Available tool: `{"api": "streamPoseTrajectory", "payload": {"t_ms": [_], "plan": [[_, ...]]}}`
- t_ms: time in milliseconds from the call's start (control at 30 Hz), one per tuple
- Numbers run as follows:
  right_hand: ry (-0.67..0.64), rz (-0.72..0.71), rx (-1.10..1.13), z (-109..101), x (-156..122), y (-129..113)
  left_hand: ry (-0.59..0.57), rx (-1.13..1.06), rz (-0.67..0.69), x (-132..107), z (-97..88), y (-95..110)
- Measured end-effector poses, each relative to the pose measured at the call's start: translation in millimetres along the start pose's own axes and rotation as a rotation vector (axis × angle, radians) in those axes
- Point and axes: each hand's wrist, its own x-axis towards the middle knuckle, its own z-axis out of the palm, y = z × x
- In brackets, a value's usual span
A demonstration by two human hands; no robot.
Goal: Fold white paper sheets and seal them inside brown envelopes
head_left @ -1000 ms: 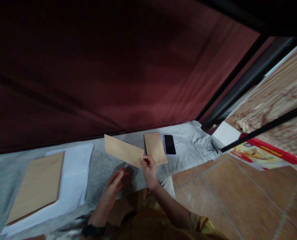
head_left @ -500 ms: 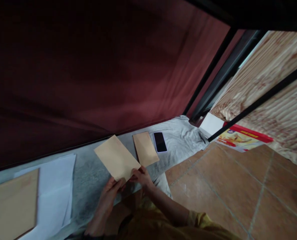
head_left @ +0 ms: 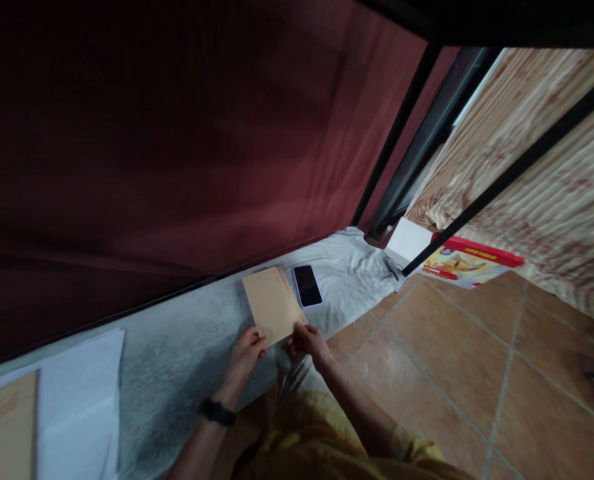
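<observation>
A flat brown envelope (head_left: 273,303) is held by its near edge between my two hands. My left hand (head_left: 249,348) pinches its near left corner, and my right hand (head_left: 309,339) pinches the near right corner. Beneath it, another brown envelope (head_left: 285,275) lies on the grey cloth, mostly covered, with only a strip showing along the far and right edges. Whether the two touch, I cannot tell. A phone with a dark screen (head_left: 307,285) lies just right of them.
At the lower left, brown envelopes (head_left: 7,427) lie on white paper sheets (head_left: 81,400). The grey cloth (head_left: 177,353) runs along a dark red curtain (head_left: 227,200). Black bars (head_left: 517,173), a red printed box (head_left: 477,260) and floor tiles (head_left: 437,353) are on the right.
My hands have moved right with the envelope, from beside the other envelope to over it. The envelope has also turned to line up with the one below. The view has shifted slightly.
</observation>
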Motion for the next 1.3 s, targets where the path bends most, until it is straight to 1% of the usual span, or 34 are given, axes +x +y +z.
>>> {"api": "streamPoseTrajectory", "payload": {"t_ms": [100,233,367,467,533,600,700,767,800,900,967,1067,1167,1300], "plan": [[0.006,0.084,0.009,-8.4,5.5,-0.4,0.015,0.058,0.015,8.9,3.9,-6.3],[0.033,0.145,-0.037,-13.9,9.8,-1.6,0.069,0.145,0.009,16.9,7.9,-13.0],[0.043,0.165,-0.045,-15.3,12.4,-3.7,0.123,0.226,0.015,19.8,10.6,-17.9],[0.007,0.159,-0.085,-18.1,13.8,-2.8,0.154,0.314,0.014,17.2,11.4,-19.4],[0.024,0.112,-0.185,-22.6,13.4,-0.8,0.177,0.384,0.015,12.7,12.7,-19.7],[0.101,0.026,-0.312,-29.3,11.1,1.5,0.193,0.451,0.017,6.7,15.5,-20.4],[0.257,-0.194,-0.568,-40.1,5.0,5.0,0.186,0.524,0.028,-1.9,22.2,-22.8],[0.313,-0.331,-0.745,-44.7,1.6,7.6,0.178,0.559,0.033,-5.8,26.8,-25.0],[0.319,-0.388,-0.818,-45.9,0.6,9.1,0.177,0.576,0.034,-7.1,28.8,-26.2],[0.266,-0.494,-0.964,-46.1,0.6,13.3,0.181,0.623,0.042,-9.6,33.8,-29.6],[0.229,-0.533,-1.064,-45.0,1.7,14.8,0.189,0.647,0.062,-10.5,36.8,-31.5],[0.222,-0.566,-1.159,-44.1,2.9,14.1,0.205,0.670,0.095,-12.0,41.2,-33.0],[0.213,-0.579,-1.172,-44.4,3.9,11.1,0.221,0.702,0.101,-14.5,43.5,-31.9],[0.197,-0.514,-1.150,-44.8,7.1,6.5,0.203,0.865,0.093,-17.8,41.4,-25.0]]}}
